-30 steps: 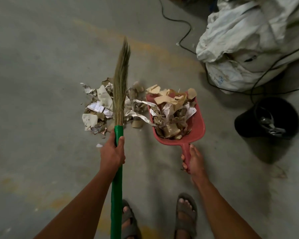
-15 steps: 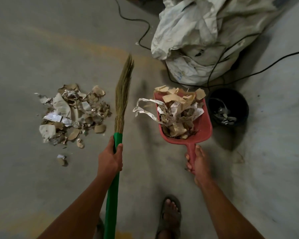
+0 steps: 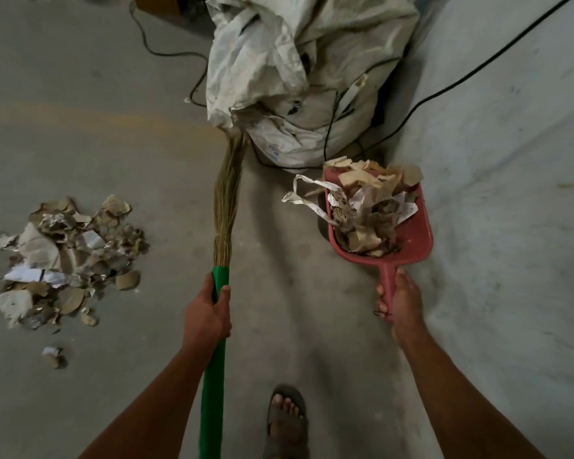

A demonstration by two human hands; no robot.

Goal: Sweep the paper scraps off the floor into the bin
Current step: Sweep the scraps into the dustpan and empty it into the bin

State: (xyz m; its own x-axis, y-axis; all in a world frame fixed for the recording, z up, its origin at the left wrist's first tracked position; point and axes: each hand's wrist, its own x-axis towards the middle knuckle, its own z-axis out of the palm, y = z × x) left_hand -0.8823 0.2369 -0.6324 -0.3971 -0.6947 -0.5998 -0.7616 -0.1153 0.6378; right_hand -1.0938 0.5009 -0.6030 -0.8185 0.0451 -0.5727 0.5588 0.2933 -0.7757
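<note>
Toward the left edge of the floor (image 3: 120,77) lies the remaining heap of paper scraps (image 3: 63,263), torn brown and white pieces with one stray bit just below it; a second ago this heap sat directly ahead, mixed up with the broom bristles and the pan's mouth, so the person has turned away from it to the right. The left hand (image 3: 207,316) is wrapped fully closed around the green handle of the broom (image 3: 224,200), just under the straw bristles, which now point away and are clear of the scraps. Further right, past a sandalled foot (image 3: 287,422) at the bottom, the right hand (image 3: 401,303) has a closed grip on the handle of the red dustpan (image 3: 415,236), which is lifted off the floor and heaped with scraps, a white strip hanging over its left rim. Beyond it slumps a large white sack (image 3: 299,71) draped with black cables (image 3: 461,77). The black bin seen half a second ago to the pan's right is now almost hidden, with only a dark sliver under the pan's left rim, which suggests the load has been carried over it. Tipping this load looks like the next step, after which the left-hand heap still needs sweeping up.
</note>
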